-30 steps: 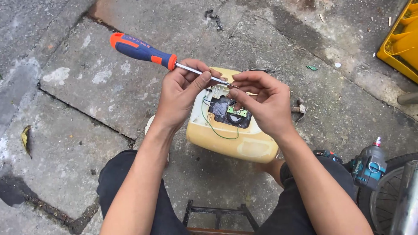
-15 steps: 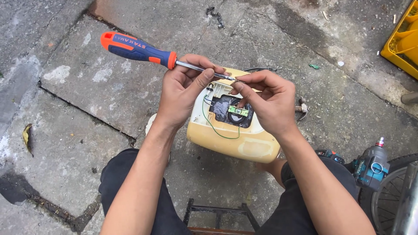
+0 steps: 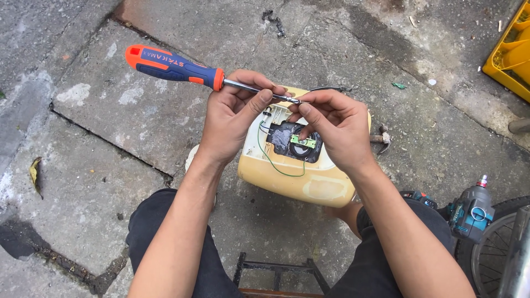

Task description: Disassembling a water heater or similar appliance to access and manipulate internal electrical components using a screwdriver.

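My left hand (image 3: 234, 118) grips the metal shaft of a screwdriver (image 3: 174, 66) with a blue and orange handle that points up and left. My right hand (image 3: 334, 124) pinches the tip of the shaft with thumb and forefinger; what sits between the fingertips is too small to tell. Both hands hover over a cream yellow plastic housing (image 3: 301, 185) resting on my lap. Its open top shows a black part with a small green circuit board (image 3: 304, 142) and a thin green wire (image 3: 270, 160).
Cracked concrete paving (image 3: 110, 138) lies all around. A cordless power tool (image 3: 469, 212) sits by a wheel tyre (image 3: 497, 248) at the right. A yellow crate (image 3: 510, 49) stands at the top right. A metal stool frame (image 3: 279, 270) is between my knees. A dry leaf (image 3: 36, 174) lies left.
The screwdriver and both hands have shifted slightly up and left over the housing. My right fingers have closed in on the shaft's tip.
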